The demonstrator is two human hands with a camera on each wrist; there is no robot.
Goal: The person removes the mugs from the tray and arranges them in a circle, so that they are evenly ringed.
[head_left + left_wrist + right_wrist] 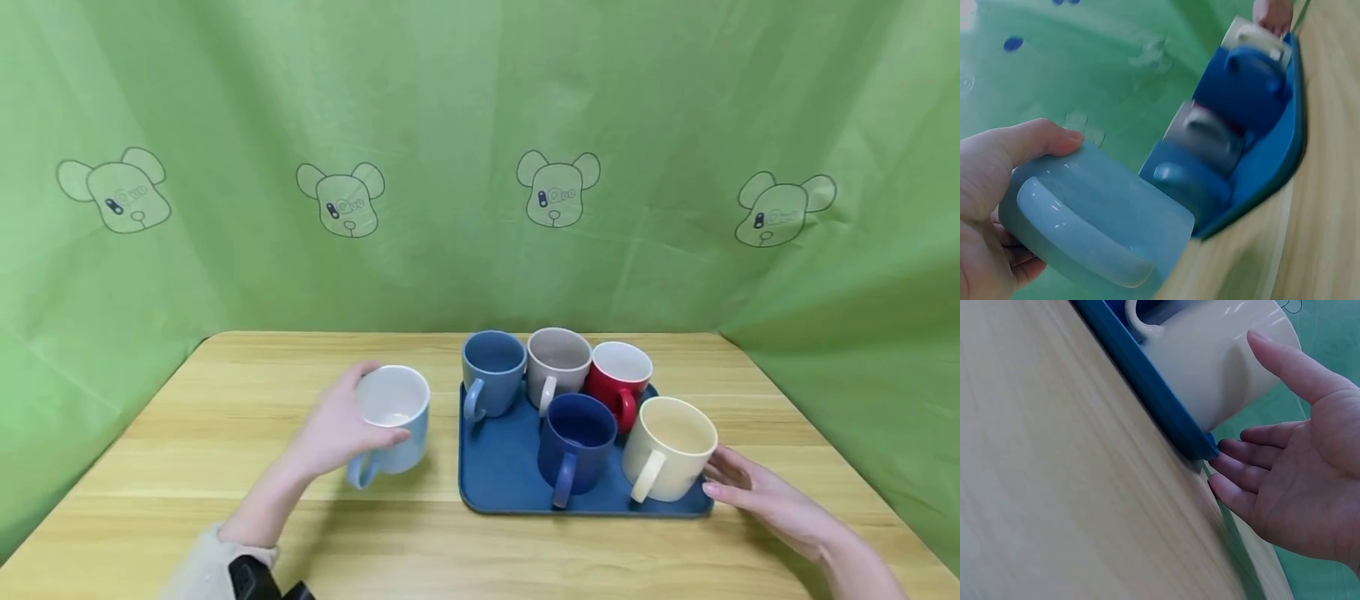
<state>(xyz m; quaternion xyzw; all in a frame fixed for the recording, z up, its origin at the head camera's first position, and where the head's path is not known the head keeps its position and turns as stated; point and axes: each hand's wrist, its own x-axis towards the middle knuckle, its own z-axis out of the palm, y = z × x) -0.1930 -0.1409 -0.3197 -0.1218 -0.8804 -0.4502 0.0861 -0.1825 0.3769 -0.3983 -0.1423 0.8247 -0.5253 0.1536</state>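
My left hand (pixel 343 429) grips a light blue mug (pixel 408 435) with a white inside, fingers and thumb around its body. The mug is held just above the table, left of a dark blue tray (pixel 498 479). In the left wrist view the mug's handle (pixel 1085 234) faces the camera. My right hand (pixel 776 504) is at the tray's right end, beside a cream mug (pixel 660 462). Seen from the right wrist, its fingers are loosely extended, with fingertips (pixel 1225 450) at the tray's corner; whether they touch it I cannot tell.
On the tray also stand a dusty blue mug (pixel 497 387), a grey mug (pixel 558 367), a red mug (pixel 609 390) and a navy mug (pixel 573 454). The tray's front left part shows bare. A green curtain (pixel 450 267) hangs behind the wooden table (pixel 375 550).
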